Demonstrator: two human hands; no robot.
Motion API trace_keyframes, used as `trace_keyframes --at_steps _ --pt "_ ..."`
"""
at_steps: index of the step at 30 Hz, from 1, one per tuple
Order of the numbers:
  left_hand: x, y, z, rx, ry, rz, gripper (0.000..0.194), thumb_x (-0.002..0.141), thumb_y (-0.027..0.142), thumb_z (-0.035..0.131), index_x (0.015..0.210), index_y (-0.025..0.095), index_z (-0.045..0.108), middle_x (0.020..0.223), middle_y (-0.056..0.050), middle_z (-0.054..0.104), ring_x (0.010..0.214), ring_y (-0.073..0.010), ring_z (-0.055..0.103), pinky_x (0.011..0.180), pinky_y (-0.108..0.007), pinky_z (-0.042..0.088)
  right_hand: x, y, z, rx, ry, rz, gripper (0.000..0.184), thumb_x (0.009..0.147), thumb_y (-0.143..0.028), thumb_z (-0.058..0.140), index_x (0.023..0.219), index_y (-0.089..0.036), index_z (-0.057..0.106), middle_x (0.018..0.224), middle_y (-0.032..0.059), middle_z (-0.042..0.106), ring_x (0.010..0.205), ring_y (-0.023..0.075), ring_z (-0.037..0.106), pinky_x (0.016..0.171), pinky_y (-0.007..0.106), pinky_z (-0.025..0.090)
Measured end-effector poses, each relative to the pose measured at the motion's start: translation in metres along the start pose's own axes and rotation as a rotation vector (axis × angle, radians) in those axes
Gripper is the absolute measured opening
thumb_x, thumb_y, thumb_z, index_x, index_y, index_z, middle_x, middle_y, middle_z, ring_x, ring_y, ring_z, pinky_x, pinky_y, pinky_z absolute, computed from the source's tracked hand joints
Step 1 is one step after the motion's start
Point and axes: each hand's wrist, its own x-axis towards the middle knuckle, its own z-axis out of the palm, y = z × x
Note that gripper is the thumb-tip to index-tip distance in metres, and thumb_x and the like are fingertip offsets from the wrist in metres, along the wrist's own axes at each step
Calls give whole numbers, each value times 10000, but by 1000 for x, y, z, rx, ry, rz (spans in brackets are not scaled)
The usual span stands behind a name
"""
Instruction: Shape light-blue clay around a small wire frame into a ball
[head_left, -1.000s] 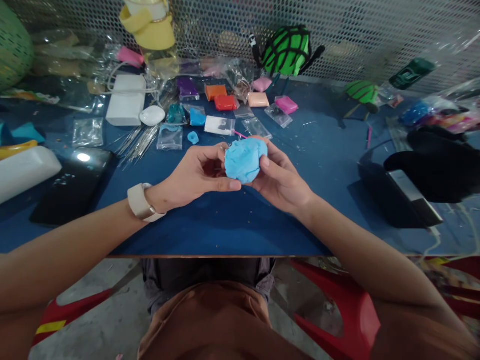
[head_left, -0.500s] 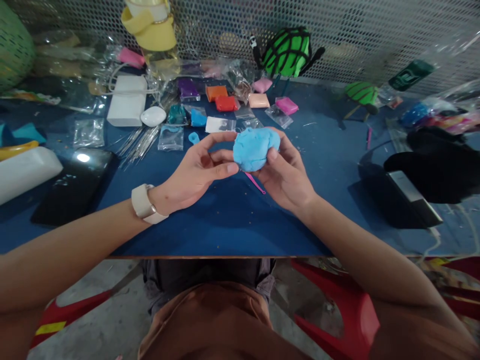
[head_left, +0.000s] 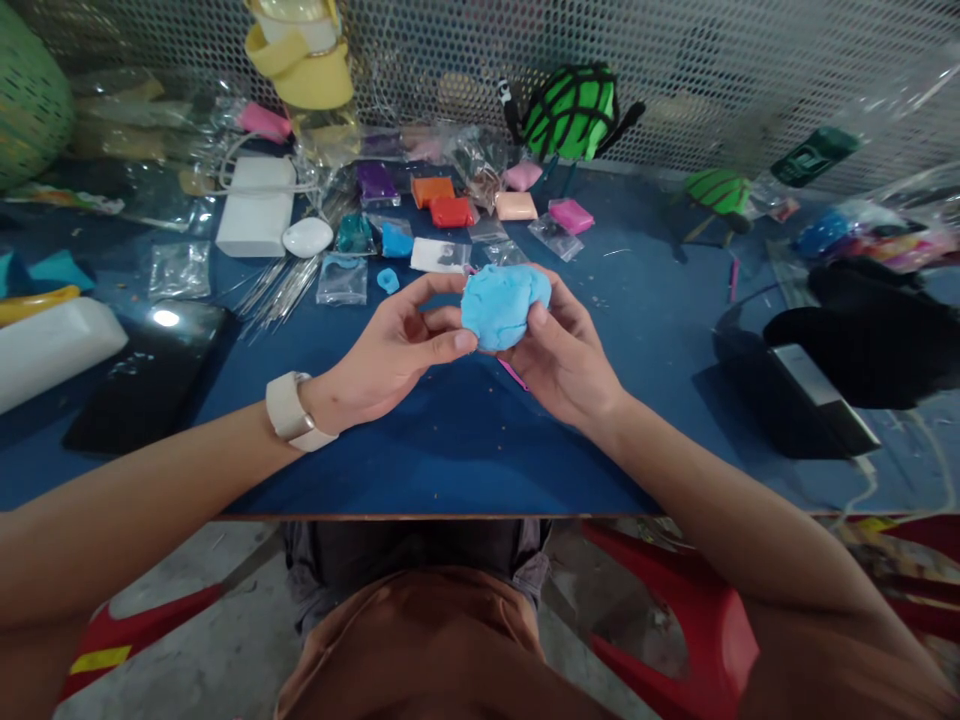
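A rounded, creased lump of light blue modelling clay is held up over the blue table between both hands. My left hand pinches its left edge with the thumb in front and the fingers behind. Around its right side my right hand is closed, thumb pressed on the front face. A thin pink stick tool shows partly below the clay, the rest hidden. Beyond the left fingers lie a small blue clay ring and a clear bag with a bit of blue clay.
Several coloured clay packets, such as a red one, lie at the back. Left are thin wires, a white power bank and a black phone. A green-and-black turtle-like figure stands by the mesh panel. A black box is right.
The clay lump and both hands moved right and up, then slightly back left. The pink tool came into view below the clay and is now more covered.
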Motion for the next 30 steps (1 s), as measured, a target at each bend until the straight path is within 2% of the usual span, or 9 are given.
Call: trace_keyframes --at_steps 3,7,13,15,18,21,25,28,30 --pt "0 1 1 11 -6 8 546 926 425 1108 1365 324 801 1137 -1 921 1105 -241 904 1003 -403 740 0 0 1 5 12 4 458 948 -550 1039 1277 -372 774 1263 -23 867 1245 262 874 1112 523 785" --pt "1 3 2 67 -3 11 526 935 494 1092 1335 313 804 1120 -13 928 1128 -282 914 1068 -485 746 0 1 2 -9 11 16 513 930 -585 1045 1291 -374 748 1333 -3 873 1342 287 847 1119 553 781" --pt "0 3 -2 95 0 -7 578 914 512 1103 1343 315 771 1139 -14 926 1173 -325 917 1127 -596 737 -1 -2 4 -33 3 33 582 906 -640 1044 1322 -372 737 1363 6 862 1323 291 840 1097 543 787" --pt "0 2 -2 93 -4 -17 592 898 509 1115 1336 319 765 1139 -9 913 1160 -304 903 1091 -560 745 -1 -3 4 -38 -11 38 589 908 -668 1032 1323 -369 740 1359 10 860 1329 297 837 1093 543 786" --pt "0 3 -1 87 -6 14 600 870 497 1134 1327 325 785 1203 -22 879 1127 -252 859 965 -423 736 -1 -4 3 -37 -18 25 542 941 -655 1010 1319 -373 745 1355 3 854 1329 286 835 1103 537 780" --pt "0 5 3 79 27 51 544 907 537 1102 1315 320 815 1134 -22 817 958 -172 755 805 -310 663 0 -3 0 -47 -6 14 522 965 -668 982 1313 -366 737 1371 13 848 1365 297 823 1113 551 773" --pt "1 9 7 91 72 41 470 935 636 1054 1171 287 847 1041 -23 740 856 -147 650 734 -282 609 0 -1 -1 -60 -6 2 484 992 -693 944 1291 -364 754 1441 28 838 1402 312 815 1097 538 777" --pt "2 9 7 118 97 53 485 875 648 1093 980 252 833 961 -16 699 811 -137 599 712 -281 572 -1 -2 -2 -69 -13 -13 442 990 -639 966 1289 -376 773 1444 24 836 1321 298 838 1064 513 787" --pt "2 9 6 123 74 50 489 874 658 1089 927 245 833 968 -26 730 852 -154 634 772 -309 597 -2 -4 -2 -77 -19 -6 461 966 -610 992 1305 -381 778 1360 18 844 1239 285 844 1028 484 792"
